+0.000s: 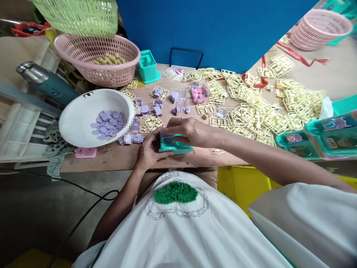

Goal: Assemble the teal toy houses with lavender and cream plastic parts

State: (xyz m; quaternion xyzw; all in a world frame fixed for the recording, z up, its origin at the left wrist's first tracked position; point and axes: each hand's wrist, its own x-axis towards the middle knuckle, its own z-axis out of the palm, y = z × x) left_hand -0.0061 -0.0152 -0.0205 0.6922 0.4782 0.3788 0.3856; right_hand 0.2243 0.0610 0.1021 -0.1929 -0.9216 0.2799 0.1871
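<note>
Teal case (178,150), one: between the hands. Left hand (149,149): curled round its left side, thumb along near edge. Right hand (191,131): fingers bent over it; pinch cannot be told. Advised: steady left hold, light right touch.

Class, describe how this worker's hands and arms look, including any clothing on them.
The left hand and right hand are ungloved, and both forearms are bare, with no watch or bracelet visible. A loose, plain white sleeve covers the upper right arm. The white shirt carries a fluffy green patch.
</note>
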